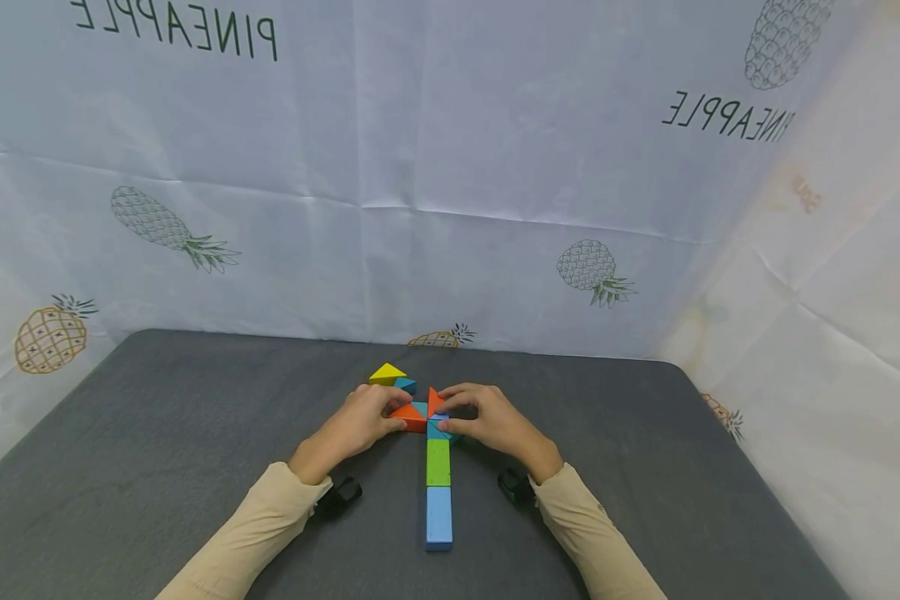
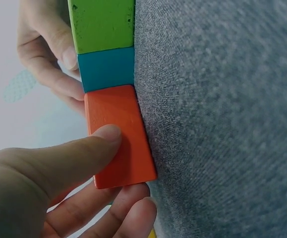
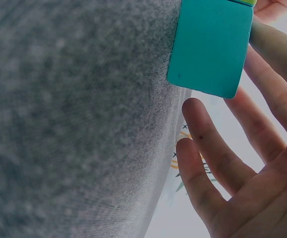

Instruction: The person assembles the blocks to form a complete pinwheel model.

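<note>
My left hand (image 1: 362, 421) pinches an orange triangular block (image 1: 410, 423) at the left side of a block figure. The left wrist view shows the thumb flat on the orange block's face (image 2: 126, 153) and fingers curled at its end. Opposite, my right hand (image 1: 495, 421) has thumb and index finger around a teal block (image 3: 210, 49), while its other fingers spread loosely. A second orange triangle (image 1: 432, 400) stands at the right index fingertip. Below the hands, a green block (image 1: 438, 462) and a light blue block (image 1: 438, 518) run in line toward me.
A yellow triangular block (image 1: 387, 374) and a blue triangular one (image 1: 405, 384) lie behind my left hand. The dark grey table (image 1: 195, 442) ends at a pineapple-printed cloth (image 1: 480, 150) at the back. Black straps with small devices sit at both wrists.
</note>
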{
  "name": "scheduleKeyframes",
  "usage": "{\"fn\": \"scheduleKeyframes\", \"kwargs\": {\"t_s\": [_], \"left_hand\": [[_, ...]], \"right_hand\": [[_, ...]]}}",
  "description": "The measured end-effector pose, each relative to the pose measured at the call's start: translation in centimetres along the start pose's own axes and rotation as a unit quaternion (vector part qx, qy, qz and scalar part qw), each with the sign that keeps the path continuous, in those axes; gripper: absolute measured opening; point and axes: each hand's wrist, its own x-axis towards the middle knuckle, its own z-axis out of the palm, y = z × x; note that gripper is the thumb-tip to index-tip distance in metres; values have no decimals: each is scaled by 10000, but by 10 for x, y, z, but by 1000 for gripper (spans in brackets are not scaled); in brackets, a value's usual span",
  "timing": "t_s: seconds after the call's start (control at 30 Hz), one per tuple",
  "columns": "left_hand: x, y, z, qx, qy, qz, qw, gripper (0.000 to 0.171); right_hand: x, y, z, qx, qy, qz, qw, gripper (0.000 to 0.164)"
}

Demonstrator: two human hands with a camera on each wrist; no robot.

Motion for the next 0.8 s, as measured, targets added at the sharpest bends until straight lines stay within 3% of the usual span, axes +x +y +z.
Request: {"fn": "scheduleKeyframes", "kwargs": {"t_s": [0.53,0.8], "left_hand": [[2,0,4,-21,43,-187,9998,34],[1,-1,-2,-46,-16,-105,9999,35]], "right_hand": [[0,-1,-1,-9,-23,14,10000,25],[-1,-3,-1,31,-40,-23,10000,25]]}}
